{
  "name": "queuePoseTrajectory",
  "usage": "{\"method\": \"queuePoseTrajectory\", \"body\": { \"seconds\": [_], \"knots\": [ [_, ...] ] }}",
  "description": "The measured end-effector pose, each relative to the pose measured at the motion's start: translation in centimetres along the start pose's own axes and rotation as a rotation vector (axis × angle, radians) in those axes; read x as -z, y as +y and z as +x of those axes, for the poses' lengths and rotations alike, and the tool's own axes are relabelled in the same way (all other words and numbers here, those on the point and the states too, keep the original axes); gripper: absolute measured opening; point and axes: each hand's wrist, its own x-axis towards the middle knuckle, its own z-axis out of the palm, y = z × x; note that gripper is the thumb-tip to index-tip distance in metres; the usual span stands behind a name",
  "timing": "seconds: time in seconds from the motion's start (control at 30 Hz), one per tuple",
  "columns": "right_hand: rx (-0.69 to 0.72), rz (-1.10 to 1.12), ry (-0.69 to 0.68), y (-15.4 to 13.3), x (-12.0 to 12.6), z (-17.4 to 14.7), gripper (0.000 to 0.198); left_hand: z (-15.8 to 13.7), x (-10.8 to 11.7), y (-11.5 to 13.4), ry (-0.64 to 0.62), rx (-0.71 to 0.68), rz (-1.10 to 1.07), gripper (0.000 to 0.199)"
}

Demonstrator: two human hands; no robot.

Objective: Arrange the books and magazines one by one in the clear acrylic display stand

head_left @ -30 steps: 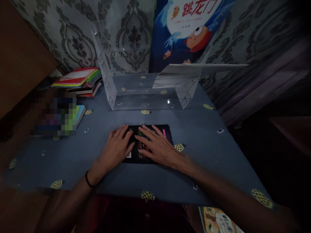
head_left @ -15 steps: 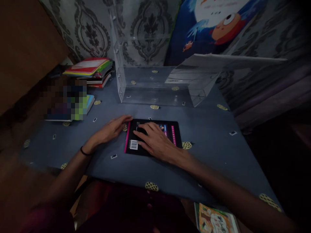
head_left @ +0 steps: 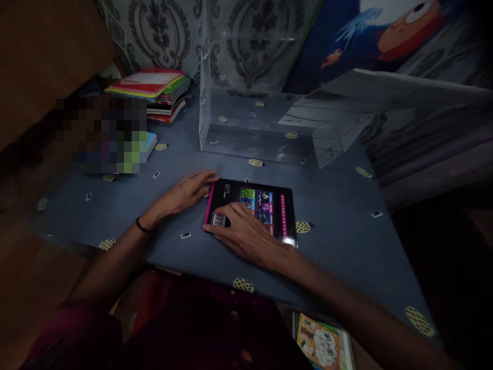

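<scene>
A black book point(head_left: 286, 216) with a magenta spine lies on the table, its cover showing a barcode and a grid of small colourful pictures. My right hand point(head_left: 246, 231) rests palm down over its near part. The thumb reaches the near spine corner, and the index finger is bent on the cover by the barcode, apart from the thumb. My left hand point(head_left: 185, 194), wearing a black band at the wrist, lies with fingers stretched out, their tips at the far spine corner. The palm of my right hand hides part of the cover.
A clear acrylic rack point(head_left: 254, 141) stands behind the book, with a white sheet point(head_left: 346, 92) leaning over its right side. Stacked books point(head_left: 154, 85) sit at the back left, near another pile point(head_left: 151, 144), partly pixelated. Below the table's front edge is an orange-and-green book point(head_left: 321, 341).
My right hand has slid toward the near edge of the book, its fingers more bent, uncovering more of the picture grid. My left hand stays at the spine. The camera view has shifted.
</scene>
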Motion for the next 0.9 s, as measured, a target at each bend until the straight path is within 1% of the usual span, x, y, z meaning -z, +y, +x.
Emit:
{"method": "queuePoseTrajectory", "body": {
  "seconds": [0.1,0.17,0.23,0.37,0.43,0.53,0.63,0.7,0.83,0.9],
  "knots": [
    [-0.001,-0.025,0.014,0.1,-0.4,-0.1,0.035,-0.1,0.1,0.1,-0.029,0.002,0.025,0.044],
    [0.007,-0.037,0.032,0.3,-0.6,-0.1,0.034,-0.4,0.3,0.2,-0.058,-0.013,0.037,0.05],
    [0.015,-0.033,0.032,0.4,-0.7,-0.1,0.033,-0.7,0.5,0.1,-0.111,-0.013,0.047,0.062],
    [0.013,-0.011,0.021,0.2,-0.4,-0.2,0.032,-1.2,1.1,0.1,-0.275,0.023,0.062,0.097],
    [0.009,0.001,0.023,0.1,-0.2,-0.2,0.031,-1.2,1.3,0.0,-0.333,0.026,0.066,0.108],
    [0.031,0.029,0.03,0.1,0.0,-0.3,0.029,-1.0,1.4,-0.3,-0.371,0.023,0.075,0.12],
    [0.06,0.071,0.067,0.2,0.2,-0.5,0.029,-0.9,1.4,-0.6,-0.384,0.002,0.082,0.125],
    [0.039,0.098,0.095,0.3,0.2,-0.4,0.028,-0.9,1.4,-0.7,-0.384,0.002,0.089,0.125],
    [-0.105,0.069,0.141,0.6,-0.1,0.3,0.027,-1.0,1.5,-0.5,-0.38,0.017,0.096,0.126],
    [-0.152,0.022,0.112,0.8,-0.3,0.7,0.037,-0.9,1.5,-0.4,-0.381,0.026,0.098,0.125]
  ]
}}
